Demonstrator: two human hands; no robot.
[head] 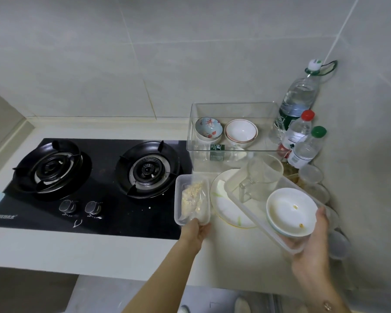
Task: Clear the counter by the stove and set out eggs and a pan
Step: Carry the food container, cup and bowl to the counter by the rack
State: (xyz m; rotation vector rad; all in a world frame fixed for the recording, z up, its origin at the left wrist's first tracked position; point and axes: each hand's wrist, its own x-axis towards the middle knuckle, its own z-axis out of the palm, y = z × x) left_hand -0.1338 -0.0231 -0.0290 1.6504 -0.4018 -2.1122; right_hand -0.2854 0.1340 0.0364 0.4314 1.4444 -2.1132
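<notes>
My left hand (195, 231) grips the near end of a small clear plastic box (191, 198) holding a bag of pale crumbs, right beside the black gas stove (88, 184). My right hand (312, 247) holds the near corner of a long clear container (253, 203), tilted over the counter. Inside that container sit a white bowl (291, 212) and a glass mug (257, 181). Under it lies a white plate (226, 206). No eggs or pan are in view.
A clear bin (233, 109) at the back holds two bowls and stands on a second bin. Three water bottles (300, 132) fill the right corner, with plastic cups (312, 175) in front. The beige counter (99, 251) runs along the stove's front.
</notes>
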